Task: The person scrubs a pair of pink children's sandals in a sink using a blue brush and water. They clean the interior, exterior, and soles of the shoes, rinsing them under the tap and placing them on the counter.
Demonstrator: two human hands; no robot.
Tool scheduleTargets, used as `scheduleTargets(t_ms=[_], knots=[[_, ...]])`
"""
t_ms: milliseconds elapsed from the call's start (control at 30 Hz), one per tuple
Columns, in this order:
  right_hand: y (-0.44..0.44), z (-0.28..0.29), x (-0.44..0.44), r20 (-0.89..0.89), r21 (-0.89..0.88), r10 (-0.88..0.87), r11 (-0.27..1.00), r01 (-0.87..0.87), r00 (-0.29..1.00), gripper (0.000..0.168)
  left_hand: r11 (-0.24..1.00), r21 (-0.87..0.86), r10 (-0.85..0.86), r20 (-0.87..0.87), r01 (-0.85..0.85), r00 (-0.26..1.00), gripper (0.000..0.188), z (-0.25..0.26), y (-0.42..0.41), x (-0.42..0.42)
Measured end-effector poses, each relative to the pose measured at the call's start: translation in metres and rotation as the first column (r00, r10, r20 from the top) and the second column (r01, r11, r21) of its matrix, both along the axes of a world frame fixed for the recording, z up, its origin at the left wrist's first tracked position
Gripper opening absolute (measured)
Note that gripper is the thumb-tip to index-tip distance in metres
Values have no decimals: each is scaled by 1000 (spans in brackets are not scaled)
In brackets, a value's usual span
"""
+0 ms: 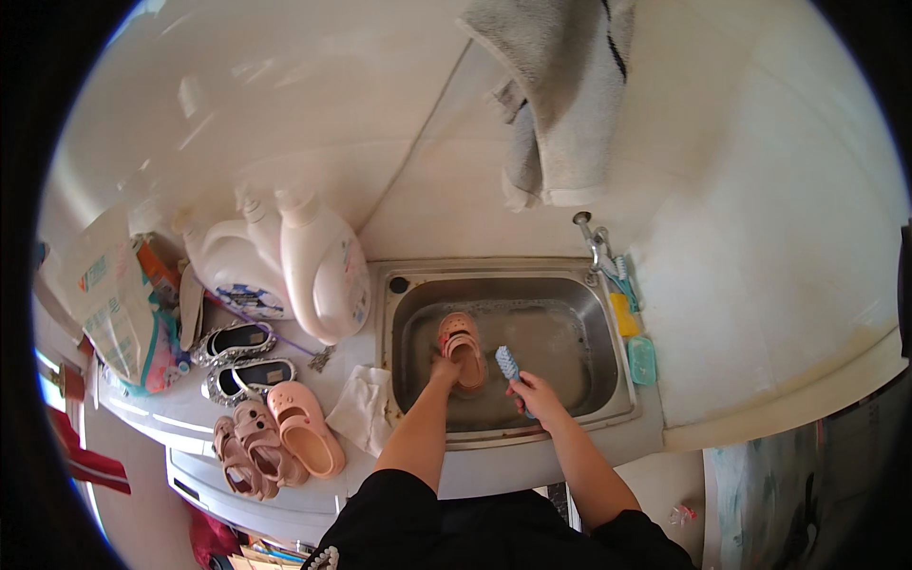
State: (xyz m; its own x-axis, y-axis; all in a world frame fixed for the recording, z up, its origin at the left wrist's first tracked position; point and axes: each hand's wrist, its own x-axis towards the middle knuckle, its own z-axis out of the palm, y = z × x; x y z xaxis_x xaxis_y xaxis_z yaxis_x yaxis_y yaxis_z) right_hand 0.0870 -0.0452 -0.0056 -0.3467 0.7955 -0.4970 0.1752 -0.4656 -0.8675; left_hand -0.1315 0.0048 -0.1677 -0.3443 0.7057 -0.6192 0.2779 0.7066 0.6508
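A stainless steel sink holds cloudy water. My left hand grips the side of a pink foam clog in the left part of the basin, its toe pointing away from me. Just right of the clog, my right hand is closed around the handle of a light blue scrubbing brush, with the bristle end raised. The brush and the clog are apart. On the counter left of the sink lies another pink clog, beside a pair of pink strapped shoes and a pair of glittery silver flats.
A white cloth lies against the sink's left edge. Large white detergent jugs and a plastic bag stand further left. A faucet, a yellow sponge and a turquoise soap dish are at the right. A grey towel hangs above.
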Motion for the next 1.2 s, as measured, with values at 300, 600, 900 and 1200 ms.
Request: scheduleTargets(t_ms=[300,600,900,1200], knots=[[-1,-10,24,68,28,50,998,-52,996,17,902,-206,-432,-466,380,772,37,20,-11,24],[13,-29,34,207,215,-84,976,39,975,27,981,-55,-171,202,185,964,38,28,-10,26],[27,1,11,72,162,-186,971,173,980,41,972,34,142,708,-234,692,38,46,-33,69],[32,-22,10,307,581,-214,814,-4,927,43,954,92,75,848,-285,525,38,103,-34,79]])
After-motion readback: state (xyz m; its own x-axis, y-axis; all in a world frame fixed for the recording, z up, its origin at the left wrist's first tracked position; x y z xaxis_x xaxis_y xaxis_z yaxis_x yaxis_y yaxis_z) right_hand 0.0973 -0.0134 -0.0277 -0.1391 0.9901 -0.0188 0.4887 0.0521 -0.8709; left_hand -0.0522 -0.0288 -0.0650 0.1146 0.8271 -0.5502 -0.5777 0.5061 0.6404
